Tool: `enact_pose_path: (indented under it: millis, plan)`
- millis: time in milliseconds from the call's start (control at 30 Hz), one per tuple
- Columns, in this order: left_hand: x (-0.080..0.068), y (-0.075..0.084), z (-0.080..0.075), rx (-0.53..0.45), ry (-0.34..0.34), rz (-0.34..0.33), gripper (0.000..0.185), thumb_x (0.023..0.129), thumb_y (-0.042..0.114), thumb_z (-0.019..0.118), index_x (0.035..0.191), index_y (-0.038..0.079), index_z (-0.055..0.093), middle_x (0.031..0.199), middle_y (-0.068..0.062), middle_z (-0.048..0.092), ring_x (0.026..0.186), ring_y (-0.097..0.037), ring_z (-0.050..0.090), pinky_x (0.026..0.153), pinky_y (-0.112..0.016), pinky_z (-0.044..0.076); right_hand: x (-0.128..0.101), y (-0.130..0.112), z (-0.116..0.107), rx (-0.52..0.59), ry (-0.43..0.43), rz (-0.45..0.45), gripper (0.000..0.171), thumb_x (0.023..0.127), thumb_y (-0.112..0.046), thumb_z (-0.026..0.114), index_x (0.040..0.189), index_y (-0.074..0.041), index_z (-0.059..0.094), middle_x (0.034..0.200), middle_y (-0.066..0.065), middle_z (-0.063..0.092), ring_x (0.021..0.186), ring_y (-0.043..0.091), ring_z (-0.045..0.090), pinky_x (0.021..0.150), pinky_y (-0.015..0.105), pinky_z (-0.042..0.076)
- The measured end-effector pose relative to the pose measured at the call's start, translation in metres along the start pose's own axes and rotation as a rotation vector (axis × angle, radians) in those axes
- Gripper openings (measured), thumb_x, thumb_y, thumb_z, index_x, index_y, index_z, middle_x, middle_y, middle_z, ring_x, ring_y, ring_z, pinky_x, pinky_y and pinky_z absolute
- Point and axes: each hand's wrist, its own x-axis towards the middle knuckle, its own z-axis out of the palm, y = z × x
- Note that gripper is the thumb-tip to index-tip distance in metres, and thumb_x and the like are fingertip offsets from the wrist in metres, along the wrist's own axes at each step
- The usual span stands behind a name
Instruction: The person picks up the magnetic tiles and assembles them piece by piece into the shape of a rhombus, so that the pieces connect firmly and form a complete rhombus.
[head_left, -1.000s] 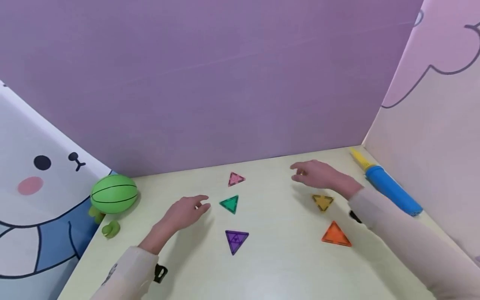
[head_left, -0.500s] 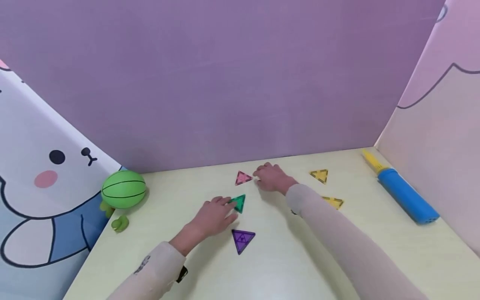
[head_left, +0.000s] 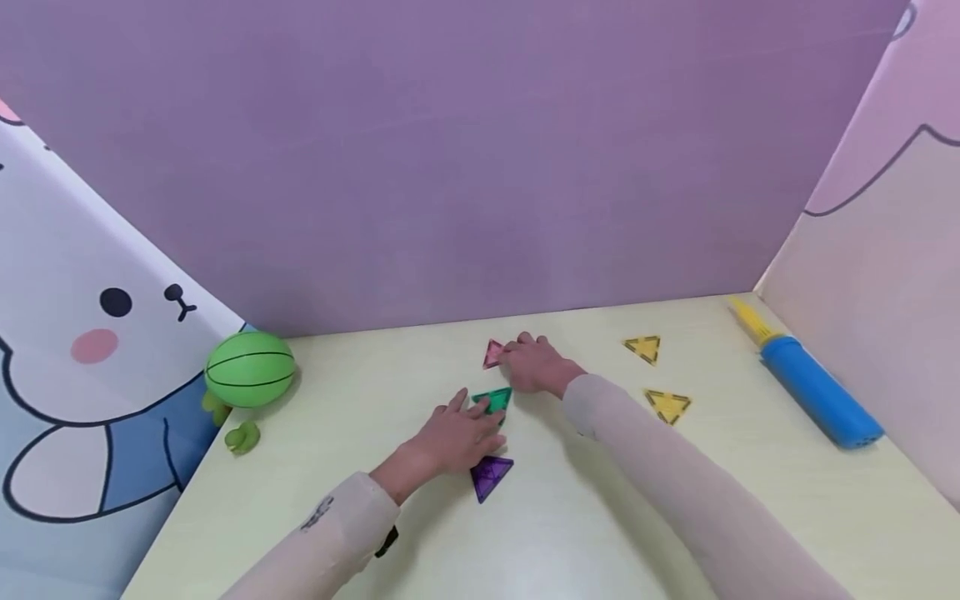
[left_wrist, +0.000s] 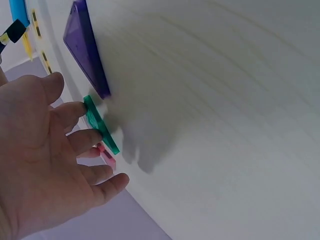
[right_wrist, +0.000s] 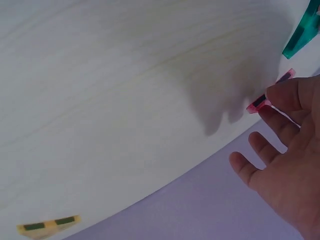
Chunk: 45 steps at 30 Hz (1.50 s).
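Observation:
My left hand [head_left: 461,433] lies over the table with its fingers spread. Its fingertips touch a green triangular magnetic tile [head_left: 495,397], while the thumb stays apart from it. A purple triangular tile [head_left: 491,477] lies just below this hand, partly covered in the head view. My right hand [head_left: 536,364] is at a small pink triangular tile [head_left: 492,354] near the back wall. In the right wrist view, thumb and index finger pinch the pink tile's edge [right_wrist: 259,102], the other fingers loose. Part of that tile is hidden by the hand.
Two yellow triangular tiles, one farther back [head_left: 642,348] and one nearer [head_left: 667,406], lie right of my right hand. A blue pump with yellow nozzle [head_left: 821,392] lies by the right wall. A green ball [head_left: 251,369] and small green toy [head_left: 242,437] sit at left.
My left hand has moved right onto the green tile, which has turned and shifted right. My right hand came leftward from the yellow tiles and took hold of the pink tile.

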Motion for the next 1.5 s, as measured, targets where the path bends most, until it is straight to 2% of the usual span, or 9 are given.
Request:
enact_pose_path:
  millis: [267,500,667,800,1067,1500]
  plan:
    - [0.012,0.024,-0.002,0.041,-0.004,0.079,0.053,0.094,0.057,0.027,0.141,0.032,0.033,0.150,-0.005,0.028,0.138,-0.039,0.018,0.102,-0.056,0.031,-0.041,0.019,0.004,-0.023,0.028,-0.035,0.047,0.083,-0.022,0.054,0.130,-0.019,0.050,0.132,0.004,0.047,0.121,0.027,0.038,0.097,0.050,0.035]
    - [0.019,0.041,0.000,0.066,0.015,0.158,0.055,0.093,0.058,0.027,0.141,0.031,0.032,0.150,-0.006,0.028,0.138,-0.036,0.021,0.101,-0.055,0.033,-0.066,0.033,0.002,-0.007,0.024,-0.036,0.039,0.084,-0.021,0.052,0.123,-0.022,0.057,0.129,0.004,0.050,0.119,0.027,0.039,0.096,0.051,0.036]
    - [0.018,0.041,-0.001,0.082,0.031,0.171,0.056,0.094,0.056,0.029,0.142,0.029,0.032,0.149,-0.006,0.030,0.139,-0.034,0.020,0.103,-0.054,0.033,-0.068,0.039,0.002,0.046,0.026,-0.042,0.044,0.086,-0.017,0.049,0.129,-0.022,0.051,0.137,0.003,0.046,0.128,0.029,0.035,0.099,0.056,0.033]
    - [0.015,0.040,-0.001,0.097,0.026,0.190,0.057,0.093,0.056,0.031,0.142,0.026,0.033,0.149,-0.006,0.030,0.139,-0.035,0.019,0.103,-0.053,0.033,-0.069,0.042,0.006,0.068,-0.004,-0.068,0.053,0.083,-0.011,0.047,0.135,-0.021,0.046,0.143,0.000,0.040,0.135,0.032,0.028,0.102,0.060,0.029]
    - [0.015,0.043,-0.002,0.091,0.002,0.207,0.059,0.093,0.057,0.029,0.143,0.025,0.030,0.151,-0.006,0.024,0.140,-0.038,0.011,0.105,-0.054,0.030,-0.076,0.041,0.007,0.068,-0.014,-0.106,0.055,0.079,-0.010,0.050,0.133,-0.020,0.049,0.144,0.002,0.039,0.135,0.035,0.027,0.101,0.061,0.029]
    - [0.023,0.048,0.000,0.093,-0.010,0.184,0.060,0.092,0.060,0.028,0.144,0.029,0.027,0.152,-0.004,0.022,0.140,-0.038,0.011,0.105,-0.055,0.029,-0.096,0.042,0.010,0.058,0.020,-0.131,0.058,0.077,-0.010,0.049,0.133,-0.023,0.047,0.142,0.003,0.042,0.132,0.035,0.031,0.098,0.059,0.033]
